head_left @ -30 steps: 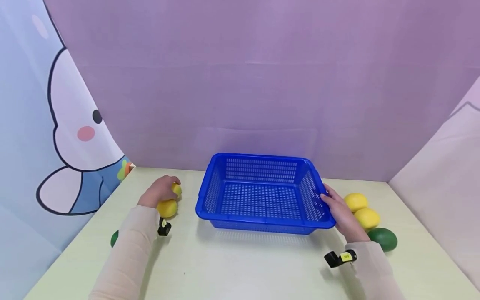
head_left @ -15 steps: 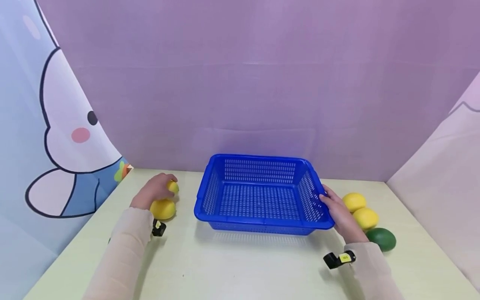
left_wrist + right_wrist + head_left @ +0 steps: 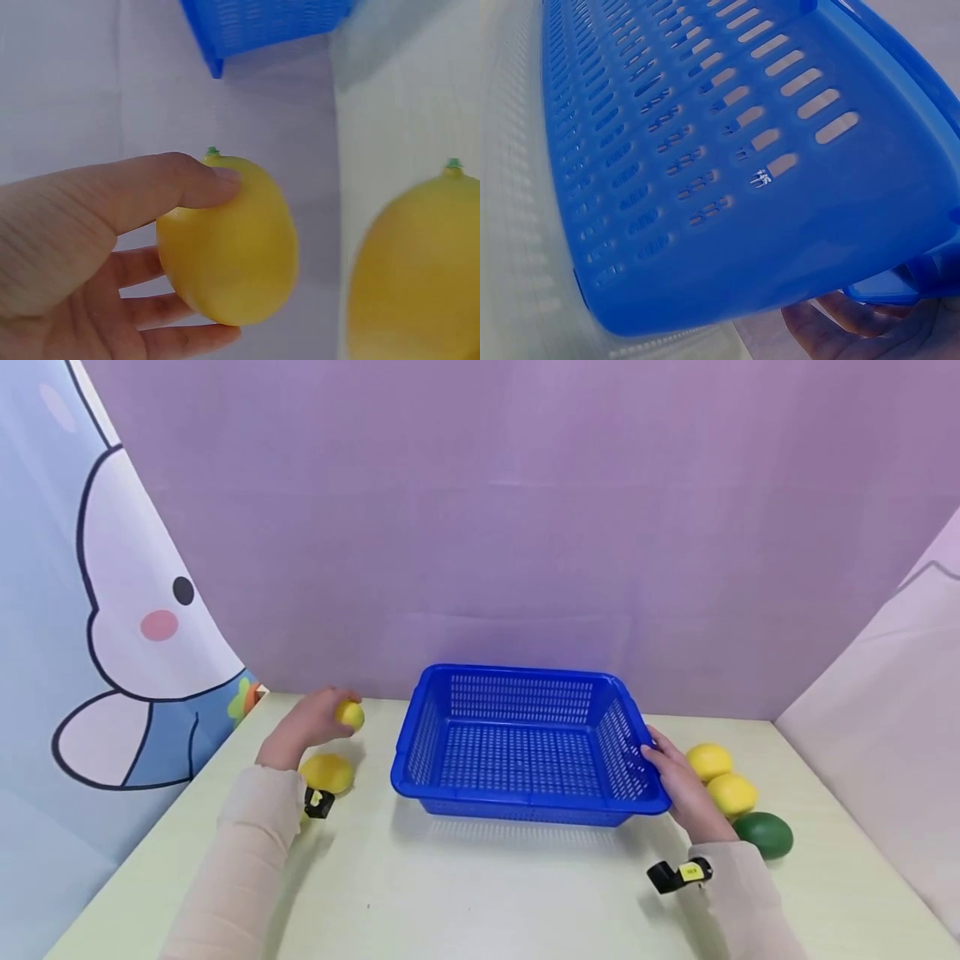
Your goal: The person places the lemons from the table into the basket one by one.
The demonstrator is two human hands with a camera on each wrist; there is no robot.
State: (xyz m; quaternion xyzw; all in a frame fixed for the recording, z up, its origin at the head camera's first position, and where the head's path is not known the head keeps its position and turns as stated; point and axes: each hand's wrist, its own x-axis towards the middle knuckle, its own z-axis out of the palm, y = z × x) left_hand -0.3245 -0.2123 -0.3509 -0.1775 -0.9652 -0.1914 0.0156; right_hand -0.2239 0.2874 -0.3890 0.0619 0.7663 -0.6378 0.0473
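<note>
My left hand [image 3: 315,718] holds a yellow lemon [image 3: 350,715] just over the back left of the table. In the left wrist view the thumb lies across this lemon [image 3: 232,247], near its small green stem tip, with the fingers curled behind. A second lemon [image 3: 327,773] lies on the table below that hand, and a bit of yellow shows beside the wrist camera. My right hand [image 3: 686,785] grips the right rim of a blue plastic basket [image 3: 525,802], thumb on the inner side. Nothing lies inside the basket. The right wrist view shows its slotted wall [image 3: 705,195] and my fingers [image 3: 832,330] under the rim.
Right of my right hand, two lemons [image 3: 732,795] and a dark green oval fruit [image 3: 763,835] lie in a row on the pale table [image 3: 465,902]. A purple cloth [image 3: 525,527] hangs behind, and a cartoon-printed cloth [image 3: 150,677] hangs at the left.
My left hand has lifted its lemon up off the table and slightly back, away from the lemon below it. The right hand and the basket have stayed in place.
</note>
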